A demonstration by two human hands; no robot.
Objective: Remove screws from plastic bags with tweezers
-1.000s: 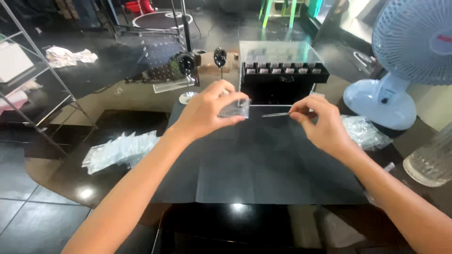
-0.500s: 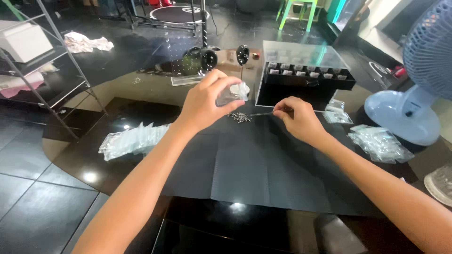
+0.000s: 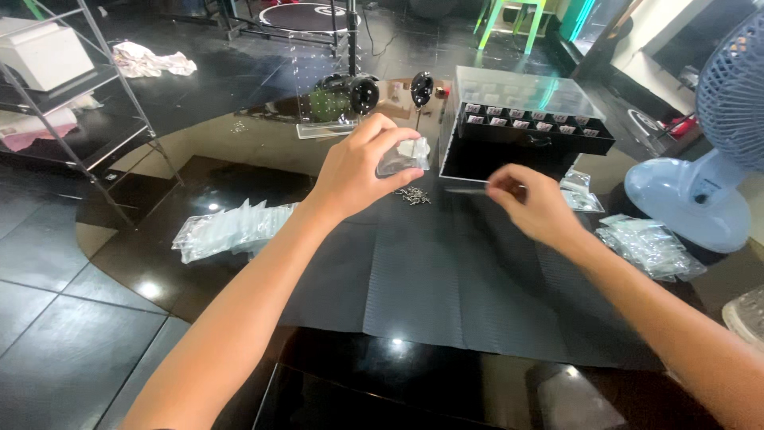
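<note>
1. Above the dark mat (image 3: 446, 279) on the glass table, the left hand (image 3: 358, 171) pinches a small clear plastic bag (image 3: 403, 157) between thumb and fingers, tilted mouth-down, apparently so its contents spill out.
2. Just below the bag, a little heap of small metal parts (image 3: 413, 195) lies on the mat, where the dark surface makes them easy to see.
3. The right hand (image 3: 535, 203) has its fingers pressed together on a thin pair of tweezers (image 3: 469, 190), the tip pointing toward the heap.
4. A black sorting box with a clear lid (image 3: 525, 119) stands just behind.
5. Piles of clear bags lie left (image 3: 231, 231) and right (image 3: 649, 247), beside a pale blue fan (image 3: 700, 191).
</note>
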